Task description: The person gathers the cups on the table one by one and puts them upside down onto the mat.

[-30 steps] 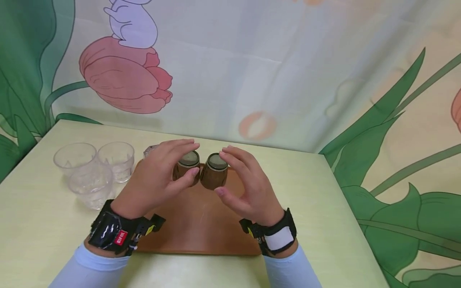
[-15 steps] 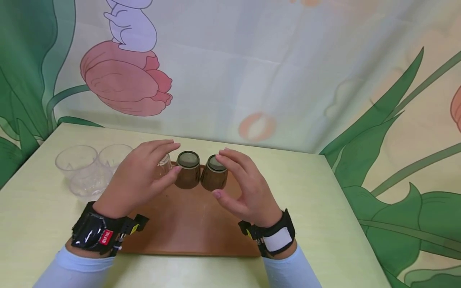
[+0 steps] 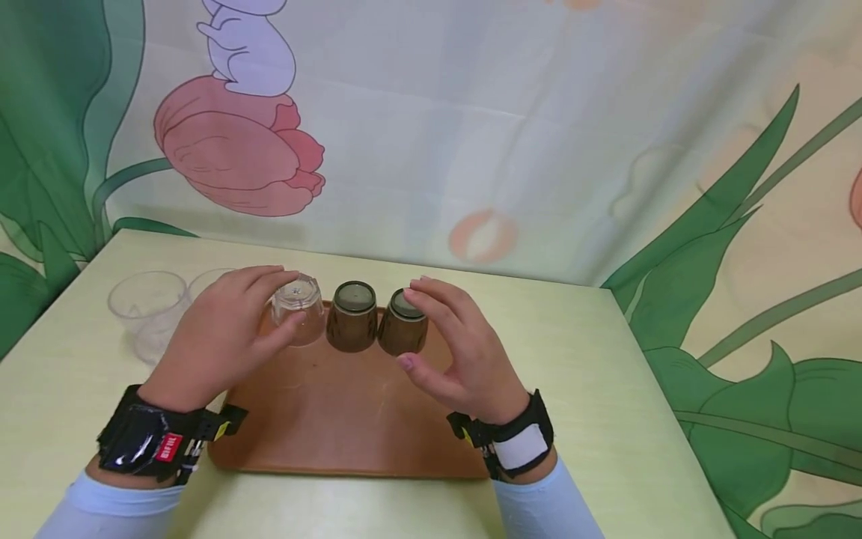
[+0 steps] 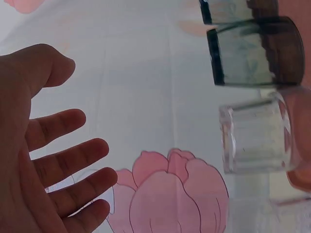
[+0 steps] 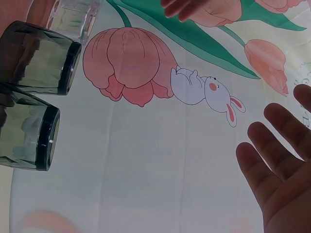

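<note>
Along the far edge of the brown tray (image 3: pixel 364 419) stand three upside-down glasses in a row. On the left is a clear glass (image 3: pixel 300 311); beside it come a middle dark-tinted glass (image 3: pixel 352 323) and a right dark-tinted glass (image 3: pixel 400 333). My left hand (image 3: pixel 218 329) hovers by the clear glass, overlapping its left side in the head view. The left wrist view shows the fingers spread and apart from the clear glass (image 4: pixel 255 138). My right hand (image 3: pixel 465 352) is by the right tinted glass, fingers extended, holding nothing; the right wrist view shows a gap between them.
Several clear cups (image 3: pixel 144 296) stand upright on the table (image 3: pixel 592 419) left of the tray, partly hidden by my left hand. A patterned cloth backdrop (image 3: pixel 404 135) rises behind the table's far edge.
My left hand has moved left, away from the middle tinted glass to beside the clear glass, which is now more visible. The right hand has stayed nearly still. The glasses have not moved.
</note>
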`<state>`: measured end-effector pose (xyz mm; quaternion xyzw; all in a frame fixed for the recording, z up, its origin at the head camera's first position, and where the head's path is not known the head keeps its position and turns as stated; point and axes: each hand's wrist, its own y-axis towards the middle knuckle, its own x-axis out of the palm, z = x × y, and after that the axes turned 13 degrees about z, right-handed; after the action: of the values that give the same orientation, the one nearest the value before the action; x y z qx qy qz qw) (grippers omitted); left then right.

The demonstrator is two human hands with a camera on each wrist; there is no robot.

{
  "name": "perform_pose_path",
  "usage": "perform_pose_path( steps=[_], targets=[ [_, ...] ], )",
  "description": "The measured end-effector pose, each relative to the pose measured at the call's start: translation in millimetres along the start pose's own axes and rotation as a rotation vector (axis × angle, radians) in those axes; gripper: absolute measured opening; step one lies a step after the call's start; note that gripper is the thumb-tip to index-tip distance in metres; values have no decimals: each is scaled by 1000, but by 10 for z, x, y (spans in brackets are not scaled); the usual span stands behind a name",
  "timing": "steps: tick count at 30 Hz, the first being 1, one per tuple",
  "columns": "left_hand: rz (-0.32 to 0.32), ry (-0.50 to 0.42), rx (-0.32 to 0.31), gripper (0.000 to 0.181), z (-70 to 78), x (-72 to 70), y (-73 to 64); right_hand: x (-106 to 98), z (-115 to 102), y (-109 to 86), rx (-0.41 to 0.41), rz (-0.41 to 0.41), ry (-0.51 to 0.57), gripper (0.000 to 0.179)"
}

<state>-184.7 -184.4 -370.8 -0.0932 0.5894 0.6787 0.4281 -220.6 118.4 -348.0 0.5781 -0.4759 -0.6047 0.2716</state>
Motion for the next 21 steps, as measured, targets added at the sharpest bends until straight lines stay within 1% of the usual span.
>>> perform_pose_path(
  steps=[6, 10, 16, 18, 21],
  targets=[
    [7, 95, -57, 56, -169, -26, -94, 1, 21, -14, 1, -4, 2, 57],
    [-4, 133, -92, 60, -247, -36, -142, 5, 33, -16, -5, -6, -1, 58],
    [-72, 182, -149, 65, -334, -38, -225, 1, 38, -23, -4, -5, -5, 58],
    [-94, 195, -180, 66, -371, -33, -256, 0, 39, -25, -1, -7, -5, 58],
    [-110, 220, -223, 67, -434, -31, -307, 1, 44, -24, 0, -8, 1, 57]
  ],
)
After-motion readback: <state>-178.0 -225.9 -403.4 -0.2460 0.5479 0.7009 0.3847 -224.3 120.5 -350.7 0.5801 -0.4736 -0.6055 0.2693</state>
